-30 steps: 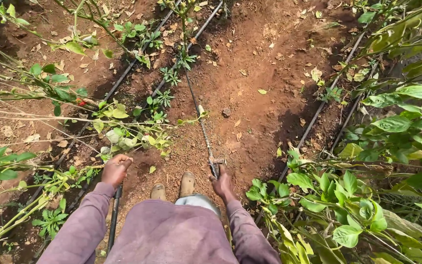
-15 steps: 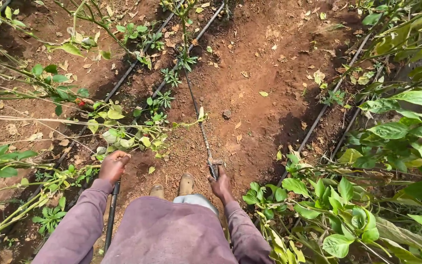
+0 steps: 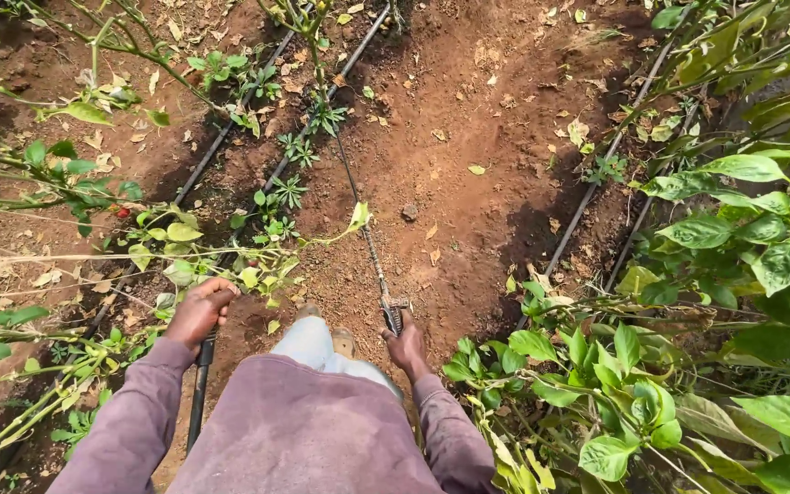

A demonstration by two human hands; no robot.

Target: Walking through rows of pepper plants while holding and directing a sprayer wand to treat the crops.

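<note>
The person wears a loose, long-sleeved top of dusty mauve-purple cloth, plain and unmarked, its fabric softly creased across the front. The sleeves run down to the wrists and end in narrow cuffs. Both hands, left [image 3: 198, 311] and right [image 3: 407, 346], are bare, without gloves. Pale grey-blue trousers and tan shoes show below.
</note>
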